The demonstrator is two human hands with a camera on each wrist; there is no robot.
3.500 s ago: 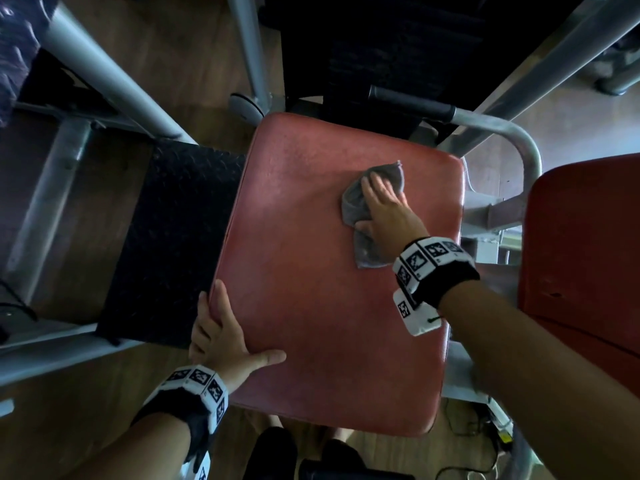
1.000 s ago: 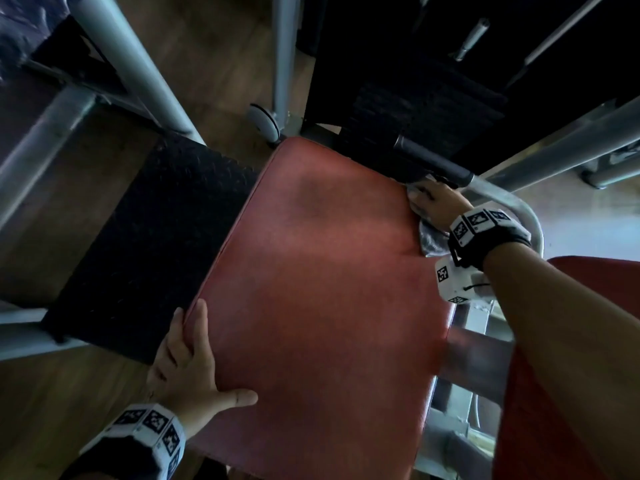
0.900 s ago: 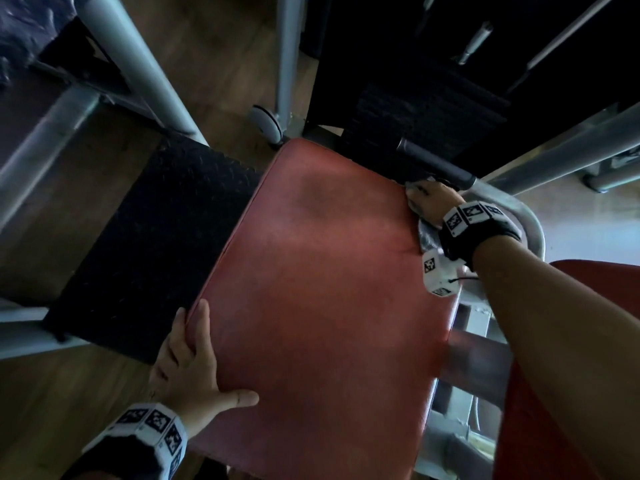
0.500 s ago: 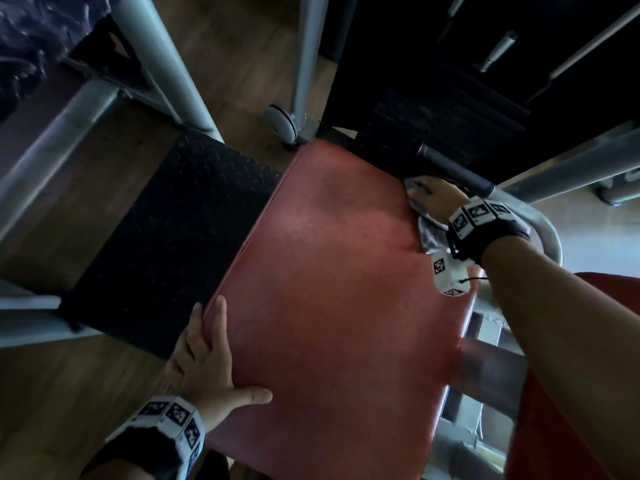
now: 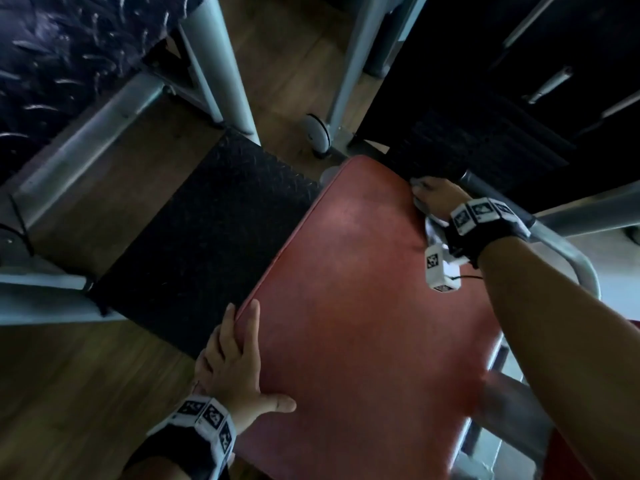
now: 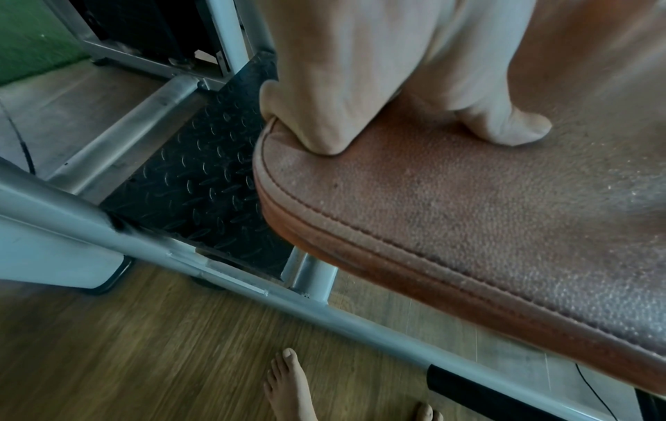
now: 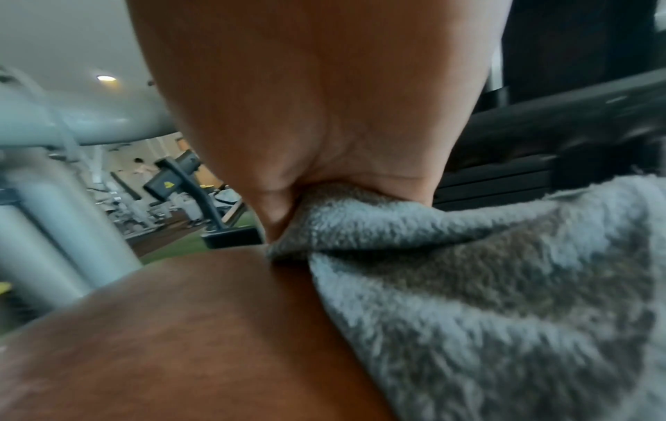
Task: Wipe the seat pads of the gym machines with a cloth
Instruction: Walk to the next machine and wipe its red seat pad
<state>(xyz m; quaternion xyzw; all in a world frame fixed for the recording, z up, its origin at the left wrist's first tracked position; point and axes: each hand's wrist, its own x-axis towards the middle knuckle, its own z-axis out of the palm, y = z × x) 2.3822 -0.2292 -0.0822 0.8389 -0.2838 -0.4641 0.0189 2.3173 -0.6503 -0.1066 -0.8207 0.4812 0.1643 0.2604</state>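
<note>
A red padded seat pad [image 5: 363, 306] fills the middle of the head view. My left hand [image 5: 239, 358] grips its near left edge: the fingers [image 6: 306, 114] curl over the stitched rim and the thumb lies on top of the seat pad [image 6: 468, 199]. My right hand [image 5: 433, 199] is at the pad's far right corner and presses a grey fluffy cloth [image 5: 434, 233] down on it. In the right wrist view the cloth [image 7: 504, 284] is bunched under my palm on the seat pad [image 7: 180, 327]. My right fingertips are hidden.
A black diamond-plate footplate [image 5: 207, 244] lies left of the pad, with grey steel frame tubes [image 5: 221, 64] around it. A black-gripped handle bar [image 5: 485, 181] runs just behind my right hand. My bare foot [image 6: 288, 384] stands on the wooden floor below.
My right hand has slid the cloth from the pad's middle to its far right corner and now edges along the back rim. My left hand keeps its hold on the left edge.
</note>
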